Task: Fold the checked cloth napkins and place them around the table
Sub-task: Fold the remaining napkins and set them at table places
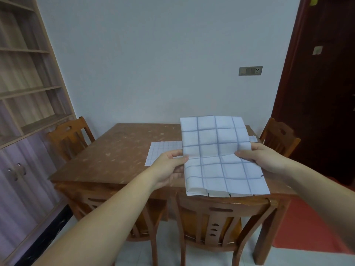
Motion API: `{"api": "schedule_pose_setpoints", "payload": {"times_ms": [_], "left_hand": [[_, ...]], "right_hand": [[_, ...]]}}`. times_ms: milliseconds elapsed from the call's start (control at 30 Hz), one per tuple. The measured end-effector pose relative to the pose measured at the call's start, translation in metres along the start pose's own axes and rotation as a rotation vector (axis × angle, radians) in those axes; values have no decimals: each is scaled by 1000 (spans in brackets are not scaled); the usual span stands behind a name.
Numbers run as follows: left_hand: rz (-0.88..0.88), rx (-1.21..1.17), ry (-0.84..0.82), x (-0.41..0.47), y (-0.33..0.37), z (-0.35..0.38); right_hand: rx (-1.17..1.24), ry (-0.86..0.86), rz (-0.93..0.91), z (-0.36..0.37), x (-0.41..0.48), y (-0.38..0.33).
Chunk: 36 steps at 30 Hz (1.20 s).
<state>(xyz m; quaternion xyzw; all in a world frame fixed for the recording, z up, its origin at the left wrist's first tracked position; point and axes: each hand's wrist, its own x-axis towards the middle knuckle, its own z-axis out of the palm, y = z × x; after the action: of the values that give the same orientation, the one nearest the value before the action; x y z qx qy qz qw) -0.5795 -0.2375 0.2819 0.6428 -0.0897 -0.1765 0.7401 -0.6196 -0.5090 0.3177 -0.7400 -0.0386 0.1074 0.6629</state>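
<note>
the left hand (169, 166) and right hand (263, 158) each pinched a side edge of the white, blue-checked folded cloth napkin (221, 156), holding it above the near edge of the brown wooden table (115, 150), where a second white checked napkin (161, 152) lay flat behind it.

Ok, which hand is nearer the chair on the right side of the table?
Right. The right hand holds the napkin by its right edge, close to that chair. The left hand pinches the napkin's left edge, the cloth's whole width farther away.
</note>
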Motion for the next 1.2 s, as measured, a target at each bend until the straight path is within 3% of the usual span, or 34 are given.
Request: {"api": "schedule_pose_setpoints", "payload": {"times_ms": [133, 333, 433, 500, 567, 733, 867, 1000, 1200], "left_hand": [[0, -60, 1, 1, 1, 3], [2, -102, 75, -1, 7, 10], [-116, -114, 72, 1, 10, 10], [-170, -38, 23, -1, 10, 11], [-117, 37, 21, -2, 10, 11], [47, 412, 105, -4, 17, 11], [165, 747, 16, -8, 26, 26], [285, 1030, -117, -13, 30, 45], [357, 995, -43, -21, 28, 39]], "right_hand": [[68, -35, -52, -2, 1, 3], [-133, -9, -4, -8, 4, 3], [-158, -17, -42, -8, -2, -4], [-166, -28, -55, -11, -5, -6], [-224, -60, -40, -15, -7, -8], [-649, -179, 35, -21, -13, -16], [-709, -11, -142, 2, -12, -22], [-797, -91, -242, 31, -9, -20], [-750, -91, -259, 36, -13, -22]]}}
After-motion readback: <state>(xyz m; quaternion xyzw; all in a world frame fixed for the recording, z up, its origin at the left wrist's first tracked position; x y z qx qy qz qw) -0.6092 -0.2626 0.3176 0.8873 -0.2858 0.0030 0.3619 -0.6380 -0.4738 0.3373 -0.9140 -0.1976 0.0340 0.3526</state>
